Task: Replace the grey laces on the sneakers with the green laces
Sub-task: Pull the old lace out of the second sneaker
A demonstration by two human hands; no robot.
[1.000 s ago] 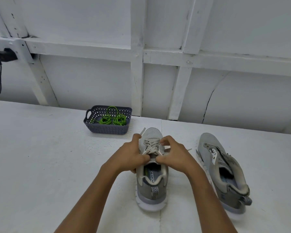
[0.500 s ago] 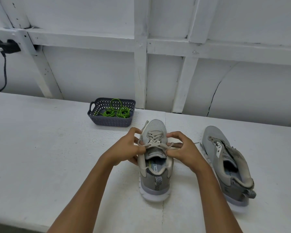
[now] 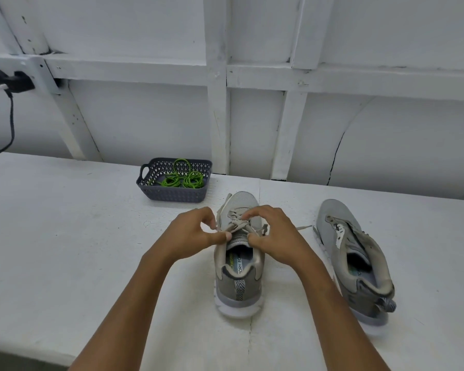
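The left grip [image 3: 198,234] is clamped on the grey laces [image 3: 237,223], thumb and forefinger pinching a strand at the upper eyelets. The right grip [image 3: 276,234] curls over the same crossing from the other side and pinches there too. Both work on the near sneaker [image 3: 239,279], which stands upright on the tabletop [image 3: 65,236], heel toward the person.

The step in hand looks like loosening the top crossings. It should go best one eyelet row at a time: one grip steadies the tongue while the other draws the strand straight out, so the shoe does not tip or slide.

One free lace end trails toward the second sneaker [image 3: 354,258], which leans on its side. The green laces [image 3: 182,180] wait coiled in the basket [image 3: 172,195] behind.
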